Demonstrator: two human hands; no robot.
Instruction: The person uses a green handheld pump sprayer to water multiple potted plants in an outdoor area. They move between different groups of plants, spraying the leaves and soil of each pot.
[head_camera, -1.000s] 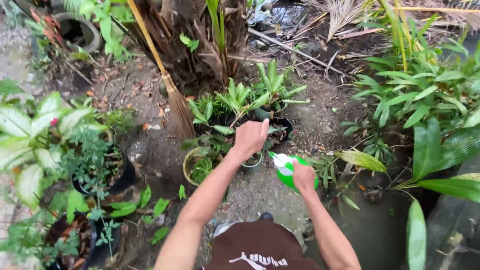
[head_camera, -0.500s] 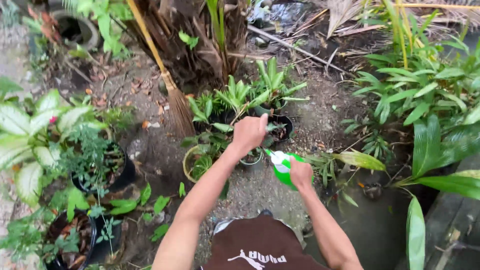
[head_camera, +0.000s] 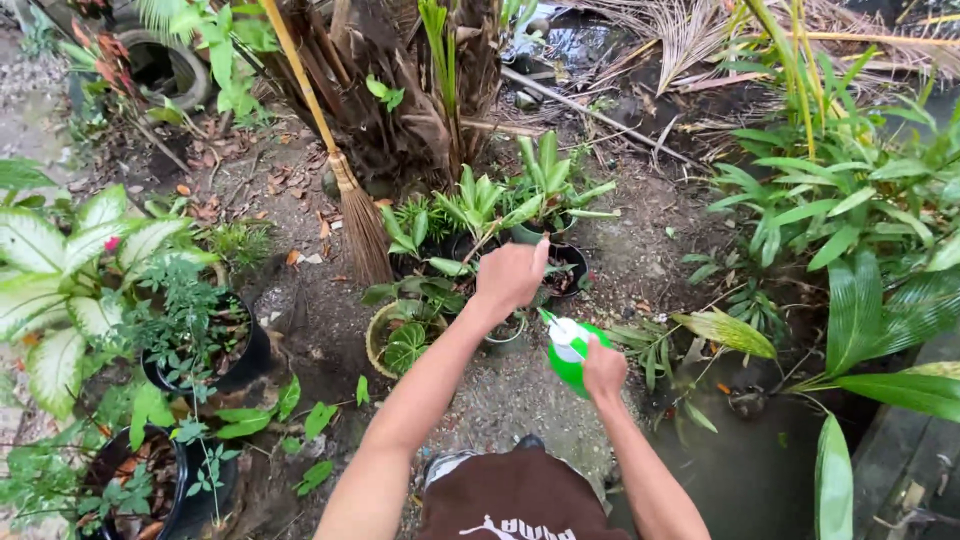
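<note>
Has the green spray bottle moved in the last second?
No, barely: the green spray bottle in the right hand remains just right of the small pot; the small picture shift matches camera motion.

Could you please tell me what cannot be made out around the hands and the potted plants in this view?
- Head view: what the left hand pinches, hidden behind its fingers.
- Green spray bottle: its lower body, covered by the right hand.
- Small pot: its contents, screened by the left wrist and leaves.
- Broom: handle top cut by the upper edge.

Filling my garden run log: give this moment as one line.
left hand: reaching over potted plants | right hand: grip on green spray bottle | broom: leaning by trunk
</note>
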